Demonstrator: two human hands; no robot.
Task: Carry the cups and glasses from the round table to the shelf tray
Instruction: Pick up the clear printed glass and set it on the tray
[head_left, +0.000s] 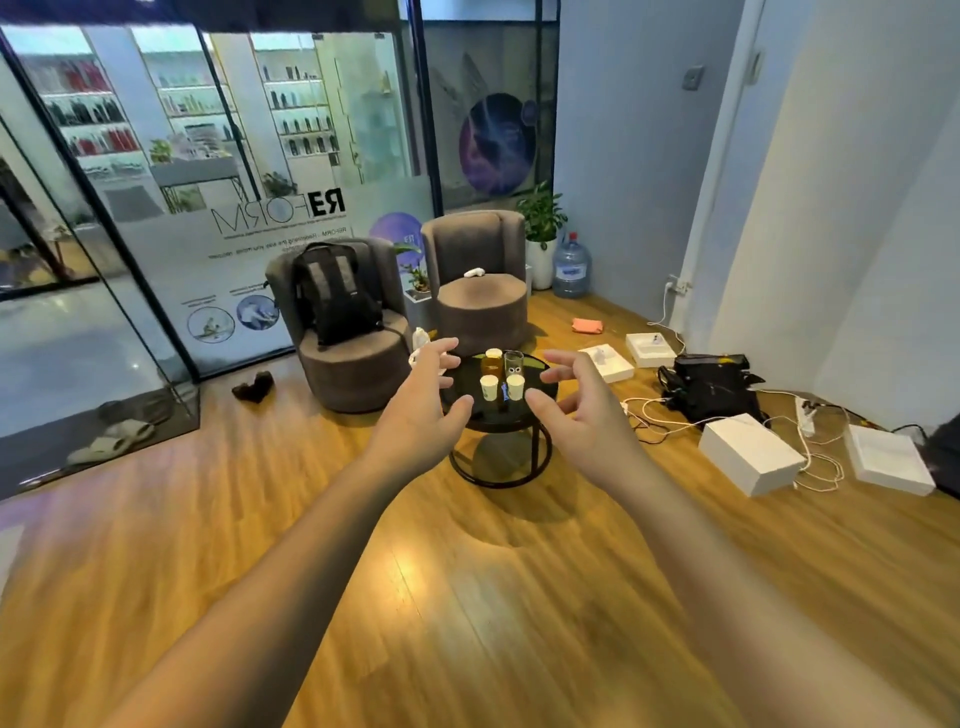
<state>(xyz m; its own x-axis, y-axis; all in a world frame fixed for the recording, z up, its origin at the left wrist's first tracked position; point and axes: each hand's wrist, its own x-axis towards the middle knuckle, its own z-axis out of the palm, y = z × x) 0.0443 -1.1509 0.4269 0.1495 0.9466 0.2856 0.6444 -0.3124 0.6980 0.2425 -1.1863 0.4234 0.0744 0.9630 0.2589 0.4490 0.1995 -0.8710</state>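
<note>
Head view: the left hand (426, 400) and right hand (582, 410) reached forward, each grip released and holding nothing. Two paper cups (489, 387), an amber glass (492, 362) and a clear glass (513, 364) all stood on the round counter (545, 387); judged, nothing carried yet; shelf tray unseen.

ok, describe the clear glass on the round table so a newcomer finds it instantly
Find the black round table in front of the two grey armchairs. The clear glass stands at its back right, beside an amber jar. Unlike the white paper cups in front, it is transparent and bears cartoon eyes.
</note>
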